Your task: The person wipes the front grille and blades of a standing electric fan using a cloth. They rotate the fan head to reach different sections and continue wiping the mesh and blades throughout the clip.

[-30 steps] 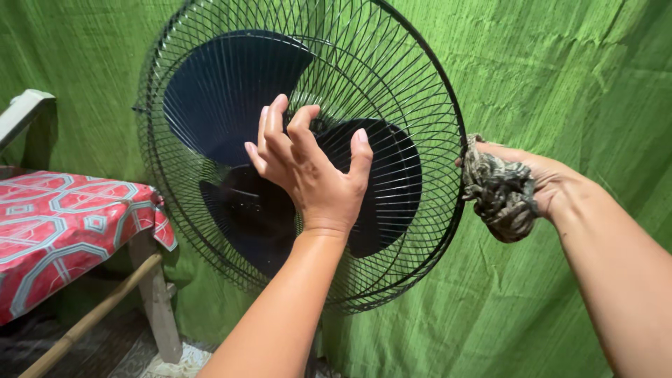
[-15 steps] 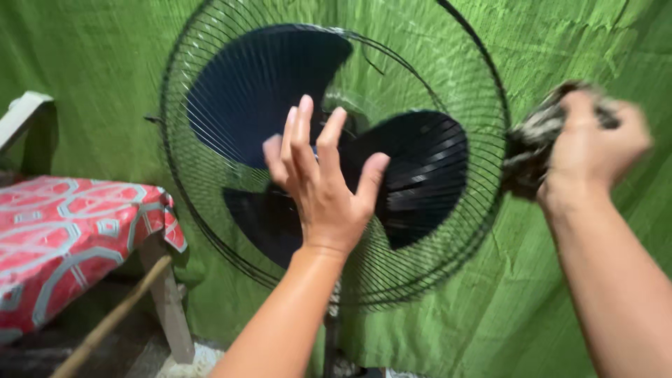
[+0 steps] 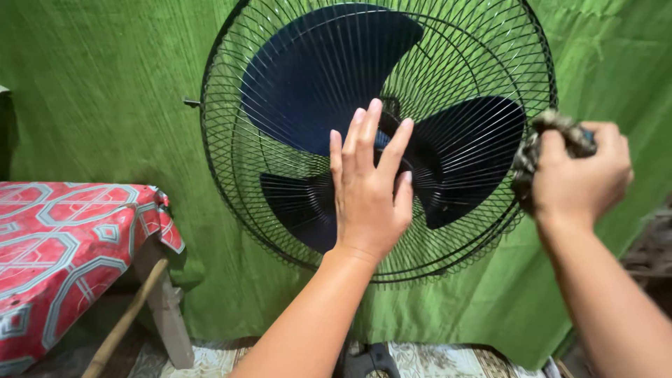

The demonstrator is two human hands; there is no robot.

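Observation:
A standing fan with a black wire grille (image 3: 280,77) and dark blue blades (image 3: 315,77) fills the middle of the head view. My left hand (image 3: 367,192) lies flat against the centre of the grille, fingers spread and pointing up. My right hand (image 3: 581,175) is closed around a crumpled grey-brown rag (image 3: 539,140) and presses it on the grille's right rim.
A green cloth (image 3: 98,91) hangs behind the fan. At the left stands a table with a red patterned cover (image 3: 63,238) and a wooden leg (image 3: 164,308). The fan's dark base (image 3: 367,360) rests on a patterned mat (image 3: 434,360).
The view has come closer to the fan. My right hand with the rag has moved from beside the rim onto it. My left hand stays flat on the grille's centre.

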